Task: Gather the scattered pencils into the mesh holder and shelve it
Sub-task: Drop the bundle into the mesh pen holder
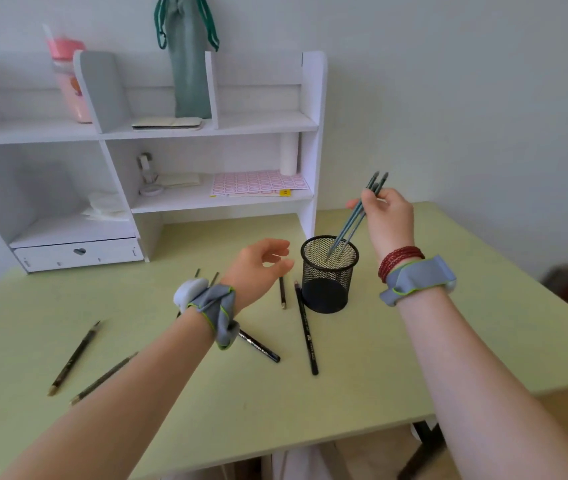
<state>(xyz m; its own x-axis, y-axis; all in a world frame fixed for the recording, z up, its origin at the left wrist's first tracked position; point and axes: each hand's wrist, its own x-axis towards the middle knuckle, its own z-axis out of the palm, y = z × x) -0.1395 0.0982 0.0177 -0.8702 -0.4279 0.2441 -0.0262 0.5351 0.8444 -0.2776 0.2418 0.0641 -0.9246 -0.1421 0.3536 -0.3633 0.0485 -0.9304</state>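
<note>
Dropping green pencils into the mesh holder

The right hand pinched green pencils over the holder; the left hand hung open. Next, letting go, then gathering black pencils off the tabletop.

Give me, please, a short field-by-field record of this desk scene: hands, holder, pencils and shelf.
right hand: right hand grips a bunch of grey-green pencils, tips lowered into the holder
left hand: left hand open, holding nothing, hovering over the desk
holder: black mesh holder upright on the green desk, not yet shelved
loose pencils: several dark ones lie on the desk, including a long black pencil beside the holder
shelf: white desk shelf behind, left of the holder
</note>
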